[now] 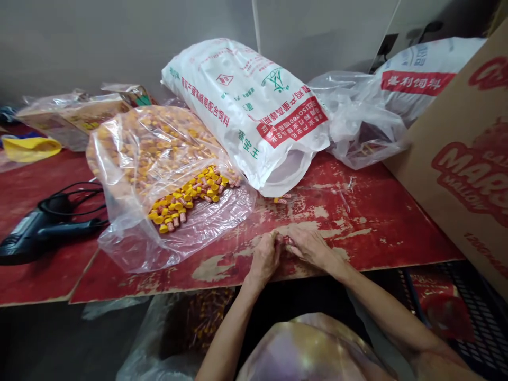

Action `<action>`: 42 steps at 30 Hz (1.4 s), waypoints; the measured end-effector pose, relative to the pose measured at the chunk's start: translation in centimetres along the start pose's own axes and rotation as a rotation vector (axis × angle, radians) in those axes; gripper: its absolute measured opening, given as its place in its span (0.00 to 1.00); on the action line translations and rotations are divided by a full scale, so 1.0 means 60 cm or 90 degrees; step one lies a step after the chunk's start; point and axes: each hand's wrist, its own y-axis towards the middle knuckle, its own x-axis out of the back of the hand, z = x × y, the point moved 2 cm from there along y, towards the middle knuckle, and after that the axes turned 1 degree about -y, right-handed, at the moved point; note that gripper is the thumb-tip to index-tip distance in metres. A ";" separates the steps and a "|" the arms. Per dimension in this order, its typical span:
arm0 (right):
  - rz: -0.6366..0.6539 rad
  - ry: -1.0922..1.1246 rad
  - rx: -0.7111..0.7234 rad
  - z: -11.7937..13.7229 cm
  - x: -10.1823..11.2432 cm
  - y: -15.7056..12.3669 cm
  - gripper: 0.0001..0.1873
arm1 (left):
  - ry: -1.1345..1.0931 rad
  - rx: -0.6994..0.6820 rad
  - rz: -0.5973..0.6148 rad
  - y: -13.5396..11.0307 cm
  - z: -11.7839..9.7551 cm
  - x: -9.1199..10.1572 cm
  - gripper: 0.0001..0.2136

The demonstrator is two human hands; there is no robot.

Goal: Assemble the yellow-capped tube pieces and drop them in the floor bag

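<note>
My left hand [265,258] and my right hand [310,246] rest together on the worn red table [357,222] near its front edge. Both hands have their fingers curled, and their fingertips meet around a small pinkish piece [282,239] that is mostly hidden. To the left lies a clear plastic bag [159,180] full of small yellow-capped pink pieces, and several of them [186,201] spill toward its open mouth. Two loose pieces [281,199] lie on the table beyond my hands.
A white printed sack [254,111] lies behind the clear bag, with an empty clear bag [357,121] and another sack [420,74] to its right. A cardboard box [468,159] stands at right. A black device with a cord [43,227] sits at left. Another bag [198,323] hangs under the table.
</note>
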 end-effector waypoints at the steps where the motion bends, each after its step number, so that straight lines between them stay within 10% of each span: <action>1: 0.013 -0.002 0.001 -0.001 -0.007 0.000 0.06 | -0.021 0.001 0.008 -0.001 0.002 -0.005 0.06; 14: -0.018 0.301 -0.030 0.005 -0.012 0.011 0.14 | -0.264 0.063 0.142 0.016 0.003 0.031 0.13; 20: -0.076 0.512 -0.030 0.030 -0.025 0.012 0.19 | -0.313 0.228 0.031 -0.009 0.005 0.052 0.10; 28: -0.239 -0.078 -0.106 -0.070 0.001 0.110 0.20 | 0.055 0.458 0.020 -0.217 0.078 0.230 0.13; 33: -0.175 -0.212 -0.138 -0.089 -0.002 0.150 0.22 | 0.351 0.617 0.184 -0.319 0.134 0.250 0.15; 37: -0.128 -0.219 -0.140 -0.074 -0.009 0.147 0.20 | 0.217 0.616 0.125 -0.277 0.109 0.233 0.14; 42: -0.167 -0.083 -0.074 -0.004 -0.036 0.103 0.20 | -0.368 0.526 -0.008 -0.123 0.020 0.147 0.20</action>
